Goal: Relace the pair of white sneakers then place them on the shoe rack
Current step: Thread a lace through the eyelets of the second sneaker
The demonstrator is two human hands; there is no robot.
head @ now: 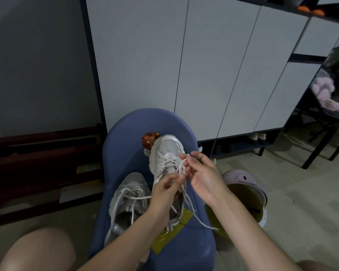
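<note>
Item: right sneaker, on the blue chair seat, toe away from me. My left hand and right hand each pinch its lace, keeping it taut for threading. Left sneaker beside it, laces loose.

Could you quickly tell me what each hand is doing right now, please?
Left hand: pinching the white lace of the right-hand sneaker.
Right hand: fingers curled round the same lace, higher up.
</note>
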